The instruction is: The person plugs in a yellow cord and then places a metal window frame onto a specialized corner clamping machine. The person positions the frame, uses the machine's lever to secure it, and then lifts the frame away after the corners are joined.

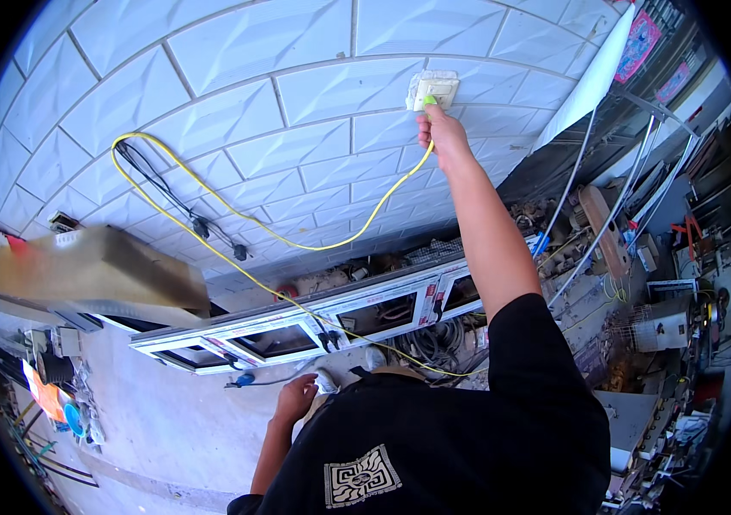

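Observation:
My right arm reaches up to the tiled wall. There my right hand (442, 133) is closed around a bright green plug (430, 100), which is against the lower part of a cream wall socket (441, 89). A yellow cord (321, 248) runs from under that hand, sags along the wall, loops over at the left and comes back down across a white frame (365, 313). At my side hangs my left hand (297, 396), its fingers loosely bent and a little apart, with nothing visible in it. Whether the plug is fully seated is hidden by my fingers.
Black cables with plugs (200, 226) hang on the wall inside the yellow loop. A brown box-like object (108, 270) stands at the left. Coiled hoses (438, 343) lie near my feet. Metal rods (619, 202) and clutter fill the right side.

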A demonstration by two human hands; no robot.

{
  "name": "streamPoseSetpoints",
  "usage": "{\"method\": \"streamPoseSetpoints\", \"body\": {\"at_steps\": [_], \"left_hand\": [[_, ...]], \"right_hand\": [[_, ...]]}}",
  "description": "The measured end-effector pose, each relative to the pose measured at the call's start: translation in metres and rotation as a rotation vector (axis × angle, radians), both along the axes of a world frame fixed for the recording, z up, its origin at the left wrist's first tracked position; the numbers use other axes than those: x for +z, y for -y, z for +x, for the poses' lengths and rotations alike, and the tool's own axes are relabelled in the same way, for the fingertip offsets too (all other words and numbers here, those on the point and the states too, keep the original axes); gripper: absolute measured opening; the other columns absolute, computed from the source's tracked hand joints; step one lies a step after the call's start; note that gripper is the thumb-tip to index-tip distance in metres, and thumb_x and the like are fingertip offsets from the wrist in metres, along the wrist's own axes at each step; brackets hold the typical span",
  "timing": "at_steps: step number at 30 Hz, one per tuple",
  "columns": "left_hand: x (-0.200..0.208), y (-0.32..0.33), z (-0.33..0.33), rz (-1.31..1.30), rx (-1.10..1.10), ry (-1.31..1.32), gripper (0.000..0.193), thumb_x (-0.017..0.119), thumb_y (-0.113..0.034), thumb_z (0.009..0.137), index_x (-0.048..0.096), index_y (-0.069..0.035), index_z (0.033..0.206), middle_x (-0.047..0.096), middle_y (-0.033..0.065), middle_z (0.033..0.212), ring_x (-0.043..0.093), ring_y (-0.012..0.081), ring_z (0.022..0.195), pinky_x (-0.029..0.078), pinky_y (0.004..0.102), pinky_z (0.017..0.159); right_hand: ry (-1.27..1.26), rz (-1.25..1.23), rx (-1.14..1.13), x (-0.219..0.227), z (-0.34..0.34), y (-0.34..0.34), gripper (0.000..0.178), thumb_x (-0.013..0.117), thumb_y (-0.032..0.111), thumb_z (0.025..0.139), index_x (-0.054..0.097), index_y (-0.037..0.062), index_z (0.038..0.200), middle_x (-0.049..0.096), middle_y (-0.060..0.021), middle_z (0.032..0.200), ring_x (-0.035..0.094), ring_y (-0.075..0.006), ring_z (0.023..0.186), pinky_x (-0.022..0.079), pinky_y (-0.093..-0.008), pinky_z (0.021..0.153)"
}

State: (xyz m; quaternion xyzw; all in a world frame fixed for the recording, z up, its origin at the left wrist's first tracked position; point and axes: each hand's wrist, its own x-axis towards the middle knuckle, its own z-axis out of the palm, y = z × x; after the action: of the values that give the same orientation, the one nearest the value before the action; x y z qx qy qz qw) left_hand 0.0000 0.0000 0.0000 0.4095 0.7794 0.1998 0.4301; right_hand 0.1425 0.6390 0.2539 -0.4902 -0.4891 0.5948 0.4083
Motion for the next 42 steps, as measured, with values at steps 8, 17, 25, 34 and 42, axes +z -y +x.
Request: {"method": "streamPoseSetpoints", "body": {"at_steps": [8, 17, 25, 34, 42], "left_hand": [[-0.013, 0.06, 0.014, 0.024, 0.122, -0.002, 0.039, 0.073, -0.03, 0.105, 0.079, -0.008, 0.138, 0.086, 0.0185, 0.12, 0.083, 0.0373, 0.113, 0.064, 0.0478, 0.099], [-0.038, 0.117, 0.041, -0.055, 0.192, 0.102, 0.04, 0.075, -0.029, 0.106, 0.078, -0.009, 0.141, 0.086, 0.0183, 0.119, 0.083, 0.0364, 0.113, 0.065, 0.0452, 0.098], [-0.055, 0.099, 0.019, -0.033, 0.016, 0.32, 0.041, 0.074, -0.027, 0.108, 0.076, -0.008, 0.144, 0.085, 0.0172, 0.126, 0.083, 0.0317, 0.117, 0.063, 0.0408, 0.101], [-0.058, 0.049, -0.103, -0.143, -0.52, 0.052, 0.044, 0.075, -0.03, 0.107, 0.075, -0.009, 0.146, 0.085, 0.0177, 0.128, 0.083, 0.0314, 0.118, 0.063, 0.0419, 0.102], [-0.048, -0.012, -0.157, -0.169, -0.973, -0.229, 0.044, 0.074, -0.03, 0.105, 0.077, -0.009, 0.143, 0.084, 0.0191, 0.129, 0.081, 0.0365, 0.12, 0.063, 0.047, 0.105]], "right_hand": [[0.124, 0.111, -0.019, -0.002, -0.004, 0.004, 0.055, 0.072, 0.054, 0.107, 0.078, -0.0014, 0.109, 0.074, -0.0065, 0.096, 0.067, -0.0178, 0.078, 0.057, -0.0344, 0.076], [0.247, 0.235, -0.056, -0.005, 0.013, 0.009, 0.072, 0.08, 0.061, 0.102, 0.077, -0.0082, 0.122, 0.078, -0.0162, 0.106, 0.071, -0.0279, 0.093, 0.058, -0.0441, 0.09], [0.675, 0.513, -0.276, -0.149, 0.115, 0.186, 0.042, 0.081, 0.044, 0.102, 0.072, 0.0037, 0.106, 0.072, -0.0221, 0.097, 0.069, -0.045, 0.091, 0.055, -0.0542, 0.083], [1.238, -0.603, 0.922, -0.372, 0.349, 0.677, 0.068, 0.07, 0.07, 0.101, 0.088, 0.0061, 0.115, 0.084, -0.0212, 0.12, 0.077, -0.0438, 0.117, 0.059, -0.0553, 0.102], [0.364, -1.272, -0.871, -0.411, 0.352, 1.006, 0.039, 0.064, 0.044, 0.112, 0.077, 0.0076, 0.12, 0.077, -0.0124, 0.091, 0.077, -0.025, 0.069, 0.059, -0.0506, 0.063]]}}
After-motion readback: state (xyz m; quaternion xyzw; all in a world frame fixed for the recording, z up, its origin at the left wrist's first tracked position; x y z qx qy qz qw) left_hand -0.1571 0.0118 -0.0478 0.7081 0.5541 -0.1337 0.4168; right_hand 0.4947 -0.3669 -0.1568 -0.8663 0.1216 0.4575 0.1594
